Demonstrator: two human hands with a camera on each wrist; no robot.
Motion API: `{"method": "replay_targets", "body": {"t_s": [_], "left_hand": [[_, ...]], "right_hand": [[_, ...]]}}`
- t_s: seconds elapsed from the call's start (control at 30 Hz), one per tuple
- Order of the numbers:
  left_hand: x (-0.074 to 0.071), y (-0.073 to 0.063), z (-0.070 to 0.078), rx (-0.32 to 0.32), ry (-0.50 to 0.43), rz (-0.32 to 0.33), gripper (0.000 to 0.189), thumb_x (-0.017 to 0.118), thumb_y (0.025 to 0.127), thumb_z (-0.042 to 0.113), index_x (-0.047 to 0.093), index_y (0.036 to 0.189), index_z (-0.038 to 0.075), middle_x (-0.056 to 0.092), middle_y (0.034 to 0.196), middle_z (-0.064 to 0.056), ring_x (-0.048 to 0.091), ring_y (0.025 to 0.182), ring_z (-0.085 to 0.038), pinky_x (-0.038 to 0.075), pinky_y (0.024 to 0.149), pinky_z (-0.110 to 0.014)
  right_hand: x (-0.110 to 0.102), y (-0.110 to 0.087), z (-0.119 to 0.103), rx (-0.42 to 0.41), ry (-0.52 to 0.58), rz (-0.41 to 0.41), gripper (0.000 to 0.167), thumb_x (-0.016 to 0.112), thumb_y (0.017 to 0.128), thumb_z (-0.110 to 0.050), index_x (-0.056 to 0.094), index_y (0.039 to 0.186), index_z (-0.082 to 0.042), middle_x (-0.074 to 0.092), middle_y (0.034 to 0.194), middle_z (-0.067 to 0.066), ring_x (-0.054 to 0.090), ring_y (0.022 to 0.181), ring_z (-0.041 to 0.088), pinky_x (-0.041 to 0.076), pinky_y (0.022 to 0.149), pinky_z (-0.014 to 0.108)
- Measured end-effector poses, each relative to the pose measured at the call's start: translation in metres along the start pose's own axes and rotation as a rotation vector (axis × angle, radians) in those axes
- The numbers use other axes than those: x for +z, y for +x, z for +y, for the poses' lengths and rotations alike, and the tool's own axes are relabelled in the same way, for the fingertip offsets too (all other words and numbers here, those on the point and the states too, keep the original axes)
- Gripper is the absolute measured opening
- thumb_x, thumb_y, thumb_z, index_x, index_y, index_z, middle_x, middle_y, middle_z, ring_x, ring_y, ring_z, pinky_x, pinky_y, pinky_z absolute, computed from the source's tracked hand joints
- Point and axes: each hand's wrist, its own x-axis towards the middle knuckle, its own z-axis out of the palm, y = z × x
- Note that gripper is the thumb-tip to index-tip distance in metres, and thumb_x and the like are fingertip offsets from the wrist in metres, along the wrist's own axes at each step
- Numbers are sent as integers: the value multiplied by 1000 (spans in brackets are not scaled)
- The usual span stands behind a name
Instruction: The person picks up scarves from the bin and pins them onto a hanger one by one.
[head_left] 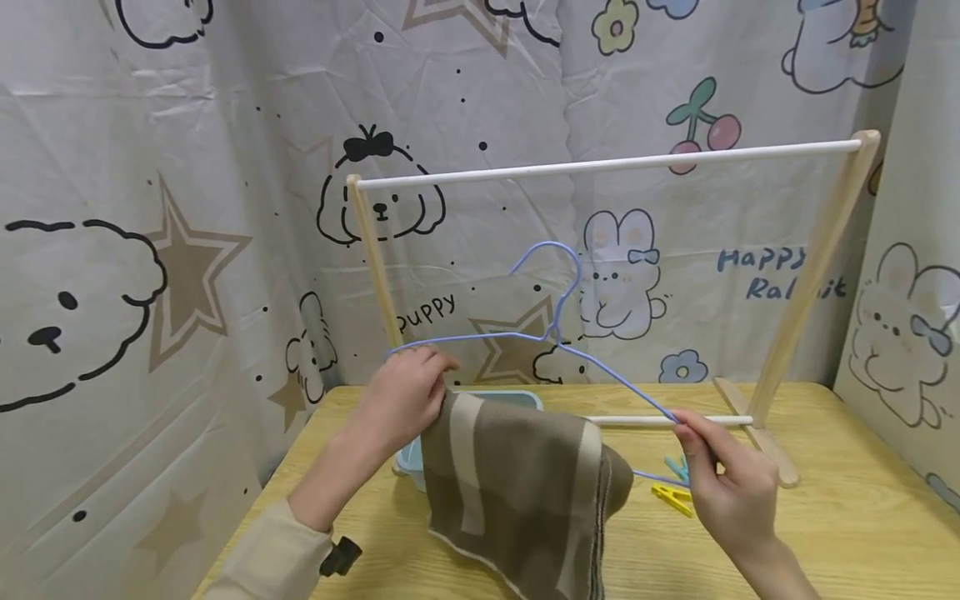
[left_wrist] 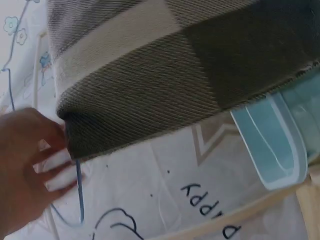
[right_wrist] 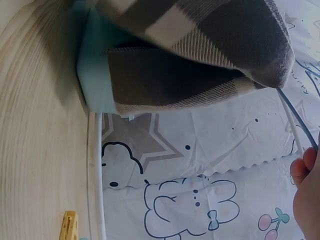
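A blue wire hanger (head_left: pixel 517 335) is held up over the table, its hook at the top. A brown-and-beige checked scarf (head_left: pixel 517 467) hangs folded over the hanger's lower bar, towards its left side. My left hand (head_left: pixel 405 392) is at the hanger's left end and pinches the scarf's upper edge; the thumb is partly hidden. In the left wrist view the hanger's bent end pokes out past the scarf beside the left hand (left_wrist: pixel 30 165). My right hand (head_left: pixel 731 483) pinches the right shoulder of the hanger between thumb and fingers. The lower bar's right part is bare.
Behind the hanger stands a wooden rack with a white top rod (head_left: pixel 600 167). A light blue basket (head_left: pixel 525 398) sits behind the scarf. A yellow clothespin (head_left: pixel 672 498) and a teal clothespin (head_left: pixel 675 467) lie on the wooden table (head_left: pixel 847 533). Printed curtains surround it.
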Motion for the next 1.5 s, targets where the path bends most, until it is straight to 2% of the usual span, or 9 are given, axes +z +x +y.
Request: {"method": "replay_targets", "body": {"t_s": [0.2, 0.37, 0.6, 0.77, 0.93, 1.07, 1.27, 1.4, 1.5], "left_hand": [[6, 8, 42, 349, -129, 23, 10, 70, 90, 13, 72, 99, 11, 68, 93, 3, 65, 89, -13, 54, 82, -27], [14, 17, 71, 467, -114, -81, 22, 68, 94, 30, 69, 113, 17, 66, 108, 6, 62, 104, -11, 50, 95, -25], [22, 33, 83, 539, -102, -328, 31, 67, 93, 30, 66, 124, 26, 63, 122, 10, 57, 117, -11, 42, 106, -29], [26, 40, 87, 591, -204, -333, 18, 64, 96, 23, 73, 111, 28, 66, 110, 14, 58, 109, -7, 42, 103, -26], [29, 47, 88, 586, -282, -369, 15, 59, 100, 20, 72, 102, 26, 67, 101, 16, 62, 102, -3, 43, 97, -21], [30, 53, 86, 559, -225, -407, 13, 56, 102, 28, 68, 98, 30, 65, 95, 20, 60, 93, 3, 45, 86, -18], [26, 59, 89, 568, -8, -401, 19, 51, 102, 26, 60, 89, 36, 53, 78, 22, 45, 63, 0, 38, 55, -20], [22, 63, 92, 571, 44, -390, 11, 57, 99, 30, 62, 90, 35, 58, 78, 24, 51, 62, 1, 40, 55, -20], [17, 65, 93, 505, 24, -469, 12, 63, 92, 27, 68, 101, 33, 68, 91, 23, 62, 75, -1, 49, 66, -22]], "right_hand": [[8, -4, 0, -8, 20, -28, 39, 67, 96, -21, 70, 85, 17, 66, 67, 2, 40, 50, -2, 29, 48, 8], [14, -8, 1, -22, -8, -42, 38, 66, 97, -22, 71, 85, 14, 66, 66, 5, 40, 48, -2, 30, 46, 9], [17, -9, -1, -22, -32, -53, 38, 65, 97, -23, 72, 86, 12, 66, 66, 7, 42, 48, -1, 32, 46, 11], [21, -10, -3, -37, -51, -87, 38, 64, 98, -25, 73, 87, 10, 63, 62, 7, 40, 46, -2, 30, 45, 9], [25, -10, -7, -80, -79, -143, 38, 59, 101, -27, 73, 87, 6, 59, 59, 1, 34, 45, -4, 26, 45, 6], [29, -11, -9, -107, -93, -172, 37, 58, 102, -27, 74, 88, 4, 57, 59, -3, 32, 45, -5, 24, 44, 6], [33, -15, -13, -80, -71, -167, 37, 58, 102, -26, 73, 88, 5, 57, 59, -3, 34, 46, -4, 26, 44, 7], [33, -16, -15, -38, -49, -152, 38, 58, 101, -25, 72, 89, 8, 49, 55, -6, 33, 45, -4, 26, 45, 5], [33, -15, -15, -28, -48, -136, 40, 58, 101, -26, 71, 88, 9, 49, 55, -4, 33, 44, -4, 27, 45, 5]]}}
